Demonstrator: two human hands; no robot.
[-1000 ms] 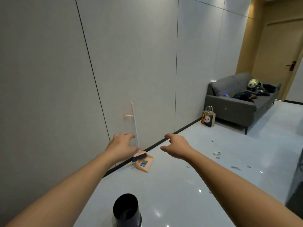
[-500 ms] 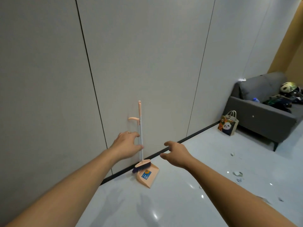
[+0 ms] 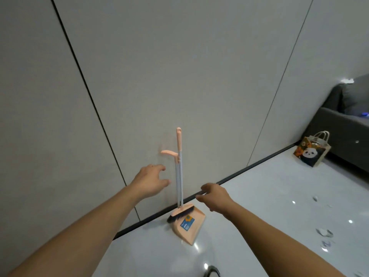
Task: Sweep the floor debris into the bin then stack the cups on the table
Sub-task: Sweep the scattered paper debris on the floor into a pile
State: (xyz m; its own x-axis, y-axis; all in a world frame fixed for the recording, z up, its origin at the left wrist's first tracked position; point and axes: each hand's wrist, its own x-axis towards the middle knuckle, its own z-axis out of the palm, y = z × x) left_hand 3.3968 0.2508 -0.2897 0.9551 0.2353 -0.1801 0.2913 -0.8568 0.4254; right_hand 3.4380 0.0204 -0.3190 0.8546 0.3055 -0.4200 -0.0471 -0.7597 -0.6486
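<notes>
Peach-coloured plastic broom (image 3: 179, 156) with a grey pole and dark bristles stands upright against the pale grey panelled wall (image 3: 179, 66). Its bristles rest in the peach plastic dustpan (image 3: 189, 226), which lies on the glossy white floor (image 3: 259, 196) and carries a blue label. The dustpan has its own grey pole with a bent peach handle, and this pole stands just beside the pole of the broom.

Both bare arms reach forward toward this set. The left hand (image 3: 149, 182) is to the left of the two poles, near them but not touching. Its fingers are spread and a little bent, and it holds nothing. The right hand (image 3: 214, 199) is to the right of the poles, above the dustpan. Its fingers are loosely curved, and it also grips nothing.

Small pieces of pale debris (image 3: 323, 232) lie scattered on the floor at the right side, well apart from the dustpan. A paper gift bag with a panda picture (image 3: 311, 151) stands on the floor next to the wall, just beside a dark grey fabric sofa (image 3: 343, 120). At the bottom edge a dark curved rim (image 3: 212, 270) is partly in view; I cannot tell what it belongs to.
</notes>
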